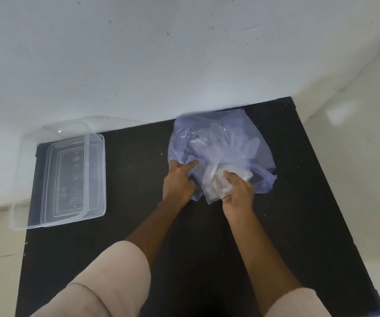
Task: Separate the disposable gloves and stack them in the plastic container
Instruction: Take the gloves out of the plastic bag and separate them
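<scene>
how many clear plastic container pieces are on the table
2: a lid lying flat at the table's left edge, and the container tilted against it, overhanging that edge. None seem hidden.

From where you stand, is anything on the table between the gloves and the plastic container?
Nothing visible: the stretch of black table between the gloves and the container lies bare. The left hand and right hand both grip the gloves.
</scene>
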Demonstrator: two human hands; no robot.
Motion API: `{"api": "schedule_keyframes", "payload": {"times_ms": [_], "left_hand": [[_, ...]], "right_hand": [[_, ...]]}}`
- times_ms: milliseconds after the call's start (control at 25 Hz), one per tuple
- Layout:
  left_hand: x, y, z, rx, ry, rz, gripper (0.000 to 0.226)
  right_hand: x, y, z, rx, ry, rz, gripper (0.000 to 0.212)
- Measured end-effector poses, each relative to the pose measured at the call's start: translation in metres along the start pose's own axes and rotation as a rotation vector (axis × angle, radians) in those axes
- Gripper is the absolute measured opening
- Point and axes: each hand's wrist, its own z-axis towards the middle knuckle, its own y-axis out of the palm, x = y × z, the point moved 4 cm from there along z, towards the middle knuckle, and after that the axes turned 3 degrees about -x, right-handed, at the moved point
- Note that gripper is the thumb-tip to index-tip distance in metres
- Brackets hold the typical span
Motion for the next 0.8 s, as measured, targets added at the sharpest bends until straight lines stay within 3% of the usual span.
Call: {"api": "schedule_keyframes", "payload": {"times_ms": [120,240,360,440,520,600,680,720,800], "left_hand": [[-0.001,0.005,-0.007,-0.122,0.027,0.190,0.070],[-0.008,0.009,-0.019,-0.214,0.028,0.233,0.077],[-0.019,-0.009,-0.059,-0.067,0.119,0.250,0.064],[-0.041,-0.021,-0.106,0.116,0.129,0.044,0.050],[-0.075,-0.017,-0.162,0.160,-0.071,-0.324,0.035],[-0.109,0.001,-0.220,-0.035,-0.471,-0.725,0.026],[-0.131,0.018,-0.260,-0.324,-0.758,-0.994,0.042],[-0.142,0.021,-0.271,-0.417,-0.792,-1.053,0.053],[-0.165,0.020,-0.278,-0.424,-0.774,-1.162,0.059]], "right_hand": [[0.005,-0.034,-0.025,0.049,-0.017,0.050,0.040],[0.020,-0.061,-0.056,0.062,0.001,0.025,0.038],[0.044,-0.080,-0.094,0.036,0.025,0.047,0.041],[0.065,-0.088,-0.117,0.028,0.052,0.052,0.037],[0.090,-0.094,-0.139,0.030,0.082,0.037,0.032],[0.121,-0.098,-0.164,0.030,0.100,0.026,0.032],[0.151,-0.102,-0.187,0.029,0.110,-0.006,0.030],[0.165,-0.104,-0.197,0.035,0.123,-0.034,0.028],[0.189,-0.110,-0.209,0.047,0.149,-0.121,0.025]]}}
